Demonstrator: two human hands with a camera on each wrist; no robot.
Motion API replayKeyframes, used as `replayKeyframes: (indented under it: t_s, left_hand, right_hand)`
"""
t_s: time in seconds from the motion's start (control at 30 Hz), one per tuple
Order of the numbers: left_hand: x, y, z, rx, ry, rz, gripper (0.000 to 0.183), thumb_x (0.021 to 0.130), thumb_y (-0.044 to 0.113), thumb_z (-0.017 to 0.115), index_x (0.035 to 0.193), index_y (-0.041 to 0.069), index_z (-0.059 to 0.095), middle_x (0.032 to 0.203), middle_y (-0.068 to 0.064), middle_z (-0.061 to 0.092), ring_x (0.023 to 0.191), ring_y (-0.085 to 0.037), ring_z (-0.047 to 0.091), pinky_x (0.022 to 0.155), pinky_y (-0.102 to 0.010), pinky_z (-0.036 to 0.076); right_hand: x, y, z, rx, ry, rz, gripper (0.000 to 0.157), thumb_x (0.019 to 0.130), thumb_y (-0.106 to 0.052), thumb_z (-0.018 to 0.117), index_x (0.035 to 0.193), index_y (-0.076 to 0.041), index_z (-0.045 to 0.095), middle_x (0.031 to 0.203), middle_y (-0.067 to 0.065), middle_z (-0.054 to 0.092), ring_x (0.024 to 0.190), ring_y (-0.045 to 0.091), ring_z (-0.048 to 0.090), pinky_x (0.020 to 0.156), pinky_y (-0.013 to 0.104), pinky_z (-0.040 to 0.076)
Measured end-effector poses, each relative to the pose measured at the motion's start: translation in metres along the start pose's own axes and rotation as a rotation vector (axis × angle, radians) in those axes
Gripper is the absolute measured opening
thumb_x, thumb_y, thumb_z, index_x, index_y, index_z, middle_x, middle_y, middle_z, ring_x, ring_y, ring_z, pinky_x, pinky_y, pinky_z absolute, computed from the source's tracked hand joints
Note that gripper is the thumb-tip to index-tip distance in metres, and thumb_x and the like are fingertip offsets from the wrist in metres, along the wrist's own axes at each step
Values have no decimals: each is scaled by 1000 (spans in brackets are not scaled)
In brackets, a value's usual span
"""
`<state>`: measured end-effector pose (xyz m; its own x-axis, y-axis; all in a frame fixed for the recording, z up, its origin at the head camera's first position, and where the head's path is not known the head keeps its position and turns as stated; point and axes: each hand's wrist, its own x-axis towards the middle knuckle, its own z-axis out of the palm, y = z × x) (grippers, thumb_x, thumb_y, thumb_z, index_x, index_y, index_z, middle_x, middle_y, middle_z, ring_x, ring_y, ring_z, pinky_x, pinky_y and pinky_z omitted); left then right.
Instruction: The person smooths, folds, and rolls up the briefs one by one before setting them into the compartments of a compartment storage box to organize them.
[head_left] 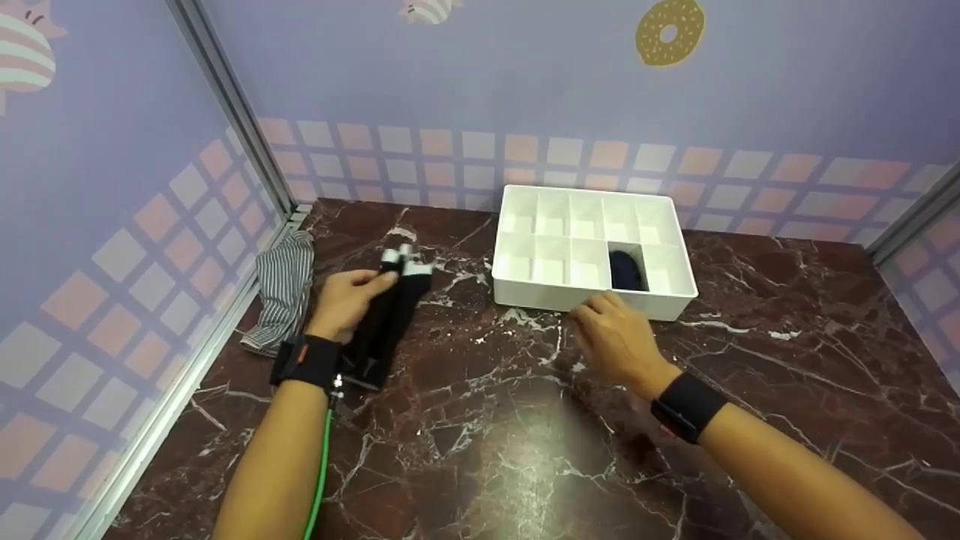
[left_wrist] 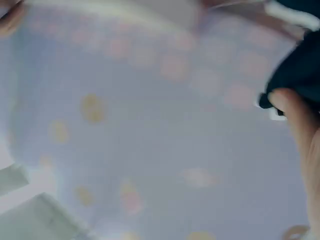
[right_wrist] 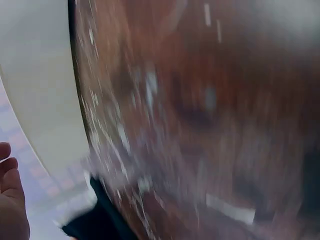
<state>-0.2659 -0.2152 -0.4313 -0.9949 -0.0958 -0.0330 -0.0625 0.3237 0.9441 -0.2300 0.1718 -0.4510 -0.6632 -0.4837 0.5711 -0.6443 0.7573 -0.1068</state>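
Head view, left hand: your left hand (head_left: pixel 349 300), left of centre, pinches the black garment (head_left: pixel 390 311) near its white-trimmed upper end.
Black garment: it slants down and left from your fingertips in two dark lengths, its lower end just beside your left wrist.
Right hand: your right hand (head_left: pixel 619 337), right of centre, has its fingers loosely curled and grips nothing that shows; you cannot tell here whether it touches the box.
Hands: well apart from each other.
White divided box (head_left: pixel 540 295): right of the frame's upper centre, two rows of five compartments, set near the back wall (head_left: pixel 570 90).
Navy bundle (head_left: pixel 626 270): in the near row of the box, fourth compartment from the left.
Striped cloth (head_left: pixel 283 285): crumpled at the left, beside the side wall (head_left: pixel 150 262).
Surface (head_left: pixel 480 405): dark red-brown with pale veins, glossy at the lower centre.
Wristbands: one black band (head_left: pixel 307 360) on each wrist, with a green cable (head_left: pixel 321 472) running down from the left one.
Left wrist view: your left thumb presses on the dark fabric at the upper right; the patterned wall fills the middle, blurred.
Right wrist view: your bent fingers show at the left edge; dark fabric with a white edge lies lower left, and the motion-blurred surface fills the rest.
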Motion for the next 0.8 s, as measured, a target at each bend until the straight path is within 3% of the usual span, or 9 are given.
replayKeyframes:
  t_s: [0.1, 0.2, 0.3, 0.4, 0.47, 0.63, 0.8]
  left_hand:
    - [-19, 21, 29, -128, -152, -1, 45, 73, 36, 76, 101, 2, 66, 94, -18, 65, 81, -40, 63, 63, -40, 55]
    - [-37, 32, 61, -123, -289, 28, 41, 71, 37, 78, 95, 4, 68, 89, -14, 66, 75, -34, 65, 61, -38, 55]
    - [-51, 34, 91, -117, -390, 93, 34, 74, 36, 75, 89, 6, 70, 83, -8, 66, 67, -19, 61, 57, -30, 52]
    - [-64, 41, 106, -116, -445, 107, 28, 82, 25, 70, 92, 0, 69, 84, -6, 64, 68, -17, 57, 59, -32, 53]
    - [-64, 36, 111, -124, -428, 72, 24, 84, 21, 67, 92, -2, 68, 84, -5, 62, 66, -17, 57, 59, -33, 54]
    - [-49, 9, 106, -85, -295, -19, 21, 85, 21, 66, 89, 0, 65, 76, -8, 63, 57, -16, 60, 52, -29, 53]
    - [-38, -7, 86, 112, -229, -50, 20, 87, 19, 63, 94, 0, 62, 70, -8, 66, 55, -20, 63, 51, -30, 52]
  right_hand:
    - [5, -21, 4, 218, -147, 89, 18, 89, -24, 59, 96, -10, 67, 88, 1, 65, 77, 18, 59, 64, 33, 51]
    - [13, -41, 7, 521, -285, 232, 35, 92, -38, 52, 109, -10, 64, 93, 6, 66, 77, 22, 62, 67, 33, 51]
    - [18, -54, 11, 735, -332, 350, 41, 93, -45, 48, 106, -10, 65, 80, 8, 64, 67, 24, 60, 58, 29, 49]
    - [21, -61, 4, 809, -347, 415, 31, 94, -33, 52, 93, -5, 66, 66, 9, 58, 55, 18, 53, 49, 27, 44]
    - [17, -56, 4, 820, -363, 471, 24, 93, -25, 56, 87, -4, 65, 63, 3, 57, 53, 11, 52, 48, 28, 46]
    - [-13, -25, 15, 835, -436, 633, 17, 91, -16, 58, 88, 0, 63, 67, 7, 63, 55, 23, 63, 55, 43, 53]
    - [-41, 5, 11, 672, -507, 680, 14, 90, -11, 58, 84, 1, 62, 59, 9, 61, 47, 20, 60, 45, 36, 51]
